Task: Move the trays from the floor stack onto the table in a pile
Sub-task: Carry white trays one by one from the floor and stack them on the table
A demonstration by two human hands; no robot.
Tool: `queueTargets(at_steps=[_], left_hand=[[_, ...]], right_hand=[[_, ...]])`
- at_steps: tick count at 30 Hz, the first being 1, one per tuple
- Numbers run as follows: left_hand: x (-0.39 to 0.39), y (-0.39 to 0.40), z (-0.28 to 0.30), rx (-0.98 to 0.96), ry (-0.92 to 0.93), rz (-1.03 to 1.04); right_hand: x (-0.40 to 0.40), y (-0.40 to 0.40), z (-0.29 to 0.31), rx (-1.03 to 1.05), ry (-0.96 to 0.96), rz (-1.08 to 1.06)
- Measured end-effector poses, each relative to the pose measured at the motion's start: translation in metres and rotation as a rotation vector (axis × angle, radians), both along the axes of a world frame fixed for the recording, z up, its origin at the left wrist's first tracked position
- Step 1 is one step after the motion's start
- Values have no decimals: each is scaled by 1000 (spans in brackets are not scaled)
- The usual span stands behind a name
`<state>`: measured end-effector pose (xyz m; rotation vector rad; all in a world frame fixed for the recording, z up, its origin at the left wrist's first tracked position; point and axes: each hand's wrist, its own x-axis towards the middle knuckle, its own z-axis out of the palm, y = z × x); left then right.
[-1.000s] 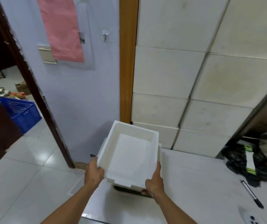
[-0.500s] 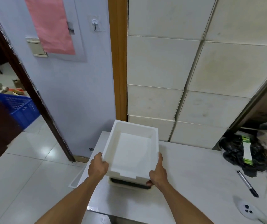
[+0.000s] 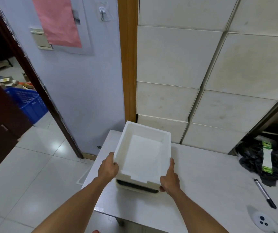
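Head view shows the left hand (image 3: pixel 108 168) and right hand (image 3: pixel 169 180) gripping the white tray (image 3: pixel 142 153), now lowered from a second ago onto, seemingly, the pile (image 3: pixel 137 187) on the table (image 3: pixel 210 182), so release looks near.

Between the two hands' grip, the top tray (image 3: pixel 143 153) is looking like matt white foam, sitting over a smoother cream plastic tray (image 3: pixel 136 188) on the pale, matt bench (image 3: pixel 210 182).
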<state>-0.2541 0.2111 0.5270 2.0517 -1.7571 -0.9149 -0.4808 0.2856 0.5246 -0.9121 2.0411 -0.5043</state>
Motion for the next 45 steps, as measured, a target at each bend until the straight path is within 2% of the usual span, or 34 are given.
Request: queueTargets(at_steps=[5, 11, 20, 25, 31, 34, 36, 39, 42, 45], left_hand=[[-1, 4, -10, 12, -77, -7], [-2, 3, -15, 59, -194, -73], [8, 2, -23, 194, -405, -217], [16, -8, -31, 227, -287, -223], [24, -10, -31, 273, -104, -158], [38, -14, -30, 328, 86, -179], [52, -15, -29, 357, 210, -199], [77, -14, -28, 270, 173, -146], [125, -18, -35, 250, 123, -40], [178, -21, -43, 269, 92, 38]], right_hand=[[-2, 9, -8, 46, 49, 25], [-1, 11, -12, 117, 341, 221], [-11, -1, -11, 253, 389, 394], [-15, -16, 2, 338, 452, 523], [-10, -16, -10, 355, 443, 488], [-1, -18, -15, 373, 544, 495], [10, -23, -12, 333, 714, 500], [36, -40, -6, 174, 914, 472], [83, -68, -8, -71, 909, 493], [143, -94, -6, -180, 841, 577]])
